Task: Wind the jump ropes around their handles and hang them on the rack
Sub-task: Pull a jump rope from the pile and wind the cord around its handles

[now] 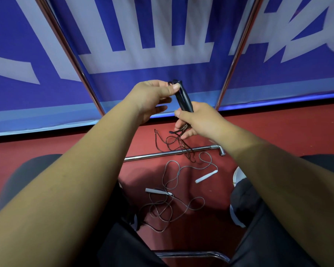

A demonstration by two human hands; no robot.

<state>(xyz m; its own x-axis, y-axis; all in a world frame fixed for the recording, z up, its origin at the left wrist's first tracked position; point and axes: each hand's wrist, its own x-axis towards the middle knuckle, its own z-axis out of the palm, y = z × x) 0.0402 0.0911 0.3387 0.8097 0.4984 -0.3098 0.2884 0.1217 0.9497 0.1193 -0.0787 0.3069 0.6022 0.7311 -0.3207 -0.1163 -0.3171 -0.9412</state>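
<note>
A black jump rope's two handles are held together, tilted, in front of me. My left hand pinches their top end and the cord there. My right hand grips their lower end, with loops of the black cord hanging from its fingers down to the red floor. A second jump rope with white handles and a dark cord lies loose and tangled on the floor between my legs. The rack's chrome uprights rise left and right of my hands.
A chrome base bar of the rack lies across the red floor under the black cord. A blue and white banner hangs behind the rack. Another chrome bar crosses below, between my knees. A white shoe shows at right.
</note>
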